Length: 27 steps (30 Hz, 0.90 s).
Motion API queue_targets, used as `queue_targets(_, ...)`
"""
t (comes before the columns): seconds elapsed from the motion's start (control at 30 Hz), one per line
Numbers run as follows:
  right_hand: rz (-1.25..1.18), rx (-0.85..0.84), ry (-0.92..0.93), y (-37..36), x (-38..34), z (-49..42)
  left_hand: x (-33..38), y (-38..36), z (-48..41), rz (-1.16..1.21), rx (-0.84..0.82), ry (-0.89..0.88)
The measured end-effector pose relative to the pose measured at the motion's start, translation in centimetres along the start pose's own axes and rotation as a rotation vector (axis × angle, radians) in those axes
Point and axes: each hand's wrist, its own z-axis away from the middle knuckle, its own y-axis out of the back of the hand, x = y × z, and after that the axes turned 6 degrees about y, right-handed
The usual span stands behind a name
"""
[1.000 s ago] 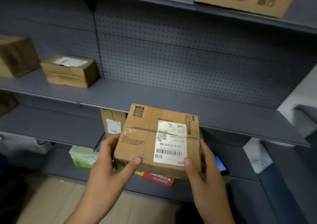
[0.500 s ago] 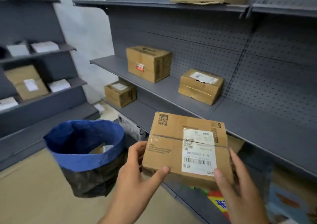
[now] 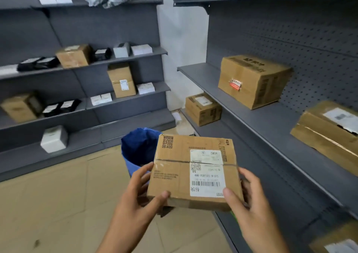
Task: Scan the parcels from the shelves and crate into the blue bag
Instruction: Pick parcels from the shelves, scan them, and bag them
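Observation:
I hold a flat cardboard parcel [image 3: 186, 173] with a white barcode label in front of me, label side up. My left hand [image 3: 143, 192] grips its left edge, thumb on the near corner. My right hand [image 3: 246, 198] grips its right edge, thumb on the label's corner. The blue bag [image 3: 135, 150] stands open on the floor just beyond and left of the parcel, partly hidden by it. No scanner is in sight.
Grey shelves [image 3: 271, 121] run along the right with several cardboard boxes, the largest [image 3: 253, 80] at chest height. More shelves [image 3: 124, 59] on the far left wall carry brown boxes, white cartons and black pouches. Cardboard sheets [image 3: 58, 194] cover the floor.
My view has swung left along the shelves. The blue bag, out of sight at first, now sits just behind the parcel. Both hands keep the same hold on the parcel.

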Motion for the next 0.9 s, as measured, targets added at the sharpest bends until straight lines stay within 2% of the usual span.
queue_targets(0.33, -0.088, -0.266, 0.105, -2.7, 1.2, -14.1, 1.2, -1.4, -5.0, -0.006, 0.297, 0.005)
queue_targets(0.6, -0.08, -0.263, 0.116, -10.7, 3.1, -21.1, -1.7, 2.6, -11.3, -0.003, 0.394, 0.083)
queue_targets(0.9, -0.037, -0.24, 0.163, -21.3, 0.1, -29.7, -5.4, 11.3, -25.7, 0.046, 0.416, 0.059)
